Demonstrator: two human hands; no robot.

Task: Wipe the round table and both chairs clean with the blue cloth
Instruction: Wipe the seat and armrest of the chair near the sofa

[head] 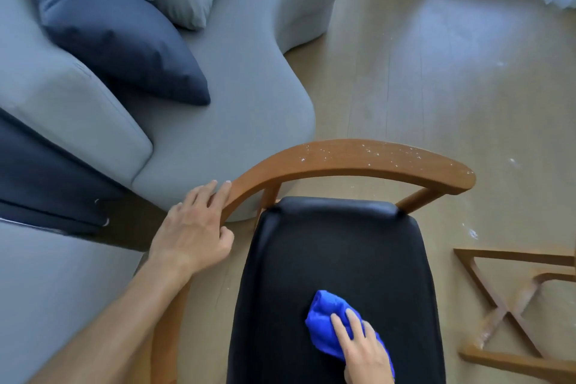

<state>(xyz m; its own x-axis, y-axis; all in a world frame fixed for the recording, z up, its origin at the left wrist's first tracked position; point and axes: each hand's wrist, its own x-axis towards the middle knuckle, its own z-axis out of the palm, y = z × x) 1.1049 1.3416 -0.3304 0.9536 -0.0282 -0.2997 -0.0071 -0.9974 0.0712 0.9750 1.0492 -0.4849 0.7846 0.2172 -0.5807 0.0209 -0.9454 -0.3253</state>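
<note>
A chair with a black padded seat (pixel 336 259) and a curved wooden backrest rail (pixel 358 160) stands right below me. White specks dot the top of the rail. My left hand (pixel 194 227) grips the rail's left end, fingers over the top and thumb underneath. My right hand (pixel 363 349) presses the bunched blue cloth (pixel 327 318) flat onto the seat near its front right, fingers extended over it. The round table's top is out of sight.
A grey curved sofa (pixel 243 97) with dark blue and grey cushions lies to the left and behind the chair. A wooden crossed-leg base (pixel 505 312) stands on the floor at the right. White crumbs are scattered on the wooden floor (pixel 436 72).
</note>
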